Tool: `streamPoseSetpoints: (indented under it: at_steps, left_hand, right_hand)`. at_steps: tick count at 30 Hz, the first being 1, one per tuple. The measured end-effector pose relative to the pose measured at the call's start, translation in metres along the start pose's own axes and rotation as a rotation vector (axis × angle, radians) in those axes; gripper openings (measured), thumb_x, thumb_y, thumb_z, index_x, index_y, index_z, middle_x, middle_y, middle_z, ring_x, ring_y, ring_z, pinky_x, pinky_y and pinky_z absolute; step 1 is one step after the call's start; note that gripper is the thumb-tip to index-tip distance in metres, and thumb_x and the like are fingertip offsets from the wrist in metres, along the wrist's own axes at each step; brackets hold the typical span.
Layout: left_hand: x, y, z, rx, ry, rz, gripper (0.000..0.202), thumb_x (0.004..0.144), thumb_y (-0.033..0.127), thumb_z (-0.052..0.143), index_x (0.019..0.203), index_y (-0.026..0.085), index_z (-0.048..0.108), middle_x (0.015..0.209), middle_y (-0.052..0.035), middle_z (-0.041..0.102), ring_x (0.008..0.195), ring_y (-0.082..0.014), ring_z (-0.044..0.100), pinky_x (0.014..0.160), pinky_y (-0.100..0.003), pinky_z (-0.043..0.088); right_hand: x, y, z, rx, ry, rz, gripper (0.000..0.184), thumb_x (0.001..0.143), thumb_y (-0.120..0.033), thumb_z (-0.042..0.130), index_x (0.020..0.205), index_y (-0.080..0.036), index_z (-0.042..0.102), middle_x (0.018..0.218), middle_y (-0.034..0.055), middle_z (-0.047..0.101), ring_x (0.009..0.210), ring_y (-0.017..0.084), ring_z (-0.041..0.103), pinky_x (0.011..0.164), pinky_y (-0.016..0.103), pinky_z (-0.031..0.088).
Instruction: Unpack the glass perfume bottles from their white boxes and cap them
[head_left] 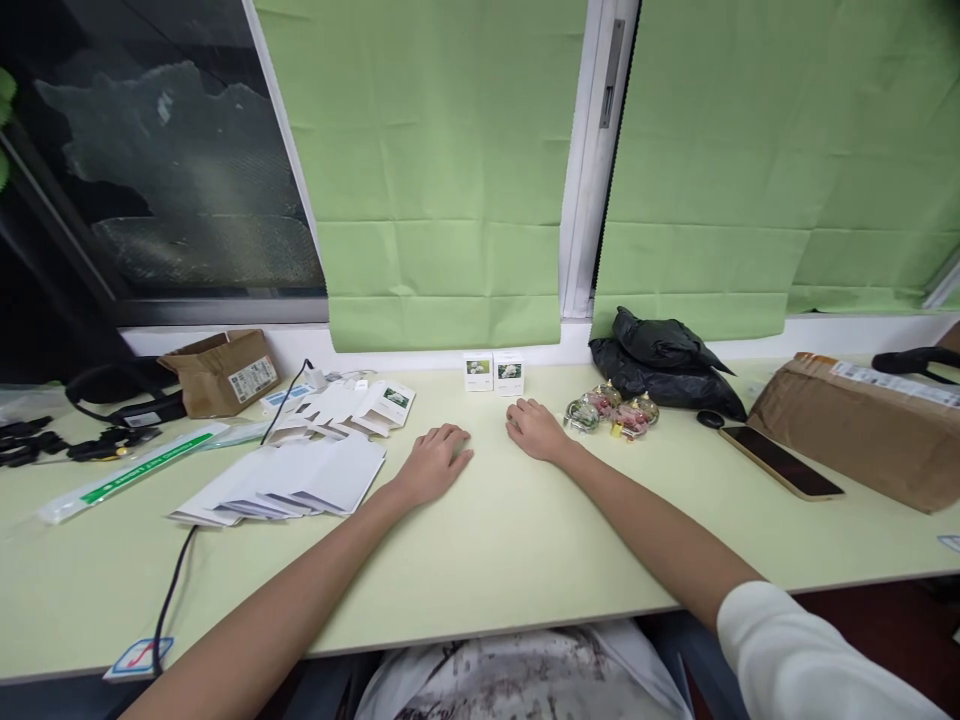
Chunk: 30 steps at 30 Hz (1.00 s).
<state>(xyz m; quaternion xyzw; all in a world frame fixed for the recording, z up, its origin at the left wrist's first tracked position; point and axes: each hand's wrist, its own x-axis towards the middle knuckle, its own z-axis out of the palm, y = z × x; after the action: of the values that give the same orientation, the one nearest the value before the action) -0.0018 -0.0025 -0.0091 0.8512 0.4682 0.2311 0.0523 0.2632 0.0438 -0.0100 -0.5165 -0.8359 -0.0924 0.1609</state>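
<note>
My left hand (435,462) rests palm down on the pale green table (495,540), fingers loosely curled and holding nothing, just right of a fan of flat white cartons (289,480). My right hand (534,428) lies palm down too, fingers relaxed and empty, a little in front of two small assembled white boxes (493,372) with flower pictures. Several small glass ornaments (611,412) sit just right of my right hand.
More folded cartons (352,405) lie behind the fan. A brown cardboard box (225,372), a black cable (180,570) and black headphones (112,395) are at the left. A black plastic bag (660,365), a phone (780,462) and a brown parcel (862,425) are at the right.
</note>
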Motion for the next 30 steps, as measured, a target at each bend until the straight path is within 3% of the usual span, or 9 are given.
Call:
streamPoseSetpoints:
  at_steps: [5,8,11,16,20,22,27,30]
  left_hand:
    - [0.0,0.0,-0.002,-0.021,-0.011,0.014,0.038,0.103,0.05,0.046,0.128,0.027,0.063,0.133,-0.01,0.062,0.127,-0.0335,0.055,0.106,-0.052,0.041]
    - [-0.001,0.001,-0.004,-0.001,-0.027,0.003,0.037,0.104,0.049,0.045,0.128,0.027,0.062,0.135,-0.0097,0.062,0.128,-0.0327,0.054,0.106,-0.052,0.042]
    - [-0.002,0.003,-0.005,0.016,-0.046,-0.007,0.036,0.105,0.047,0.044,0.129,0.026,0.061,0.135,-0.0093,0.061,0.129,-0.0318,0.054,0.108,-0.053,0.042]
    - [-0.002,0.003,-0.005,0.025,-0.044,-0.001,0.035,0.105,0.046,0.044,0.129,0.026,0.06,0.136,-0.0091,0.061,0.13,-0.0317,0.054,0.11,-0.054,0.041]
    - [-0.002,0.002,-0.004,0.026,-0.054,-0.001,0.035,0.105,0.046,0.043,0.13,0.026,0.059,0.137,-0.0092,0.06,0.13,-0.0317,0.053,0.11,-0.054,0.04]
    - [-0.001,0.002,-0.003,0.024,-0.054,0.001,0.035,0.105,0.046,0.043,0.13,0.026,0.059,0.136,-0.0091,0.06,0.13,-0.0316,0.053,0.109,-0.054,0.04]
    - [-0.002,0.003,-0.005,0.017,-0.047,0.004,0.035,0.105,0.046,0.044,0.129,0.026,0.06,0.135,-0.0097,0.061,0.129,-0.0323,0.054,0.108,-0.055,0.041]
    - [-0.002,0.002,-0.004,0.005,-0.044,0.008,0.035,0.105,0.046,0.045,0.128,0.026,0.061,0.135,-0.0099,0.062,0.128,-0.0329,0.055,0.108,-0.056,0.041]
  right_hand:
    - [-0.001,0.003,0.002,0.118,0.06,0.025,0.036,0.104,-0.028,0.046,0.137,-0.015,0.054,0.134,0.0156,0.058,0.122,0.028,0.052,0.107,0.041,0.041]
    - [0.005,0.004,0.007,0.236,0.148,0.108,0.061,0.099,-0.027,0.05,0.156,-0.012,0.034,0.157,0.0184,0.04,0.138,0.029,0.044,0.116,0.043,0.037]
    - [0.019,0.008,0.007,0.308,0.187,0.192,0.078,0.097,-0.03,0.051,0.163,-0.008,0.016,0.169,0.0203,0.022,0.151,0.031,0.031,0.122,0.044,0.032]
    - [0.054,0.019,-0.005,0.166,0.156,0.181,0.086,0.095,-0.026,0.049,0.168,-0.015,0.004,0.176,0.0141,0.011,0.159,0.037,0.014,0.121,0.053,0.032]
    - [0.075,0.017,-0.012,0.059,0.114,0.172,0.086,0.096,-0.028,0.052,0.168,-0.011,0.007,0.17,0.0181,0.029,0.159,0.041,0.014,0.122,0.054,0.03]
    - [0.078,0.011,-0.014,-0.03,0.131,0.158,0.081,0.096,-0.021,0.053,0.166,-0.008,0.015,0.163,0.0213,0.038,0.156,0.041,0.019,0.122,0.052,0.03]
    - [0.072,-0.004,-0.022,-0.191,0.156,0.186,0.061,0.09,0.003,0.045,0.15,-0.01,0.046,0.15,0.0262,0.048,0.132,0.038,0.048,0.103,0.049,0.048]
    - [0.062,-0.008,-0.03,-0.192,0.088,0.181,0.06,0.087,0.006,0.049,0.143,-0.014,0.051,0.145,0.0255,0.052,0.122,0.037,0.053,0.093,0.048,0.052]
